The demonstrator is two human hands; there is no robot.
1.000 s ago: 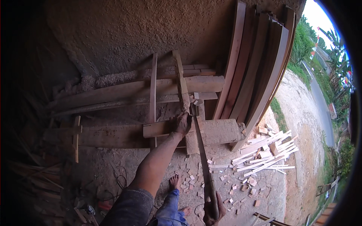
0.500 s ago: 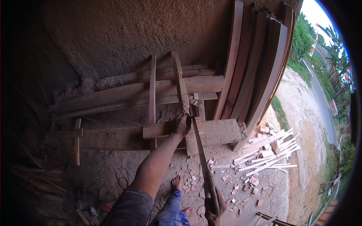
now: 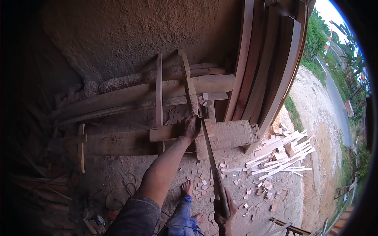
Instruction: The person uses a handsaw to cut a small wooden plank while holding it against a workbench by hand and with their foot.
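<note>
Your right hand (image 3: 231, 206), at five o'clock near the lower edge, is wrapped tight round the handle of a handsaw (image 3: 211, 156). The saw's long axis runs away from you, tip pointing just short of twelve o'clock, handle end toward half past five. Its blade crosses the right-hand end of a short board (image 3: 167, 133) just below the centre of your view, passing just beside your left hand (image 3: 191, 128) on its three o'clock side. The short board lies close to a nine-to-three line, its right end tipped slightly toward twelve. Your left hand rests on it with fingers curled; you cannot tell from here whether they close around its underside. Beneath the work, a thick beam (image 3: 236, 133) stretches from nine to three, and a narrow timber (image 3: 190, 84) lies across it, pointing toward twelve. Past these, a rough wall (image 3: 145, 35) fills the twelve o'clock side, with long planks (image 3: 269, 63) leaning at two. Small wood offcuts (image 3: 273, 207) litter the hard floor (image 3: 252, 220) around five, a heap of pale strips (image 3: 281, 155) sits at four, and a grey road (image 3: 339, 102) runs outdoors at three.
</note>
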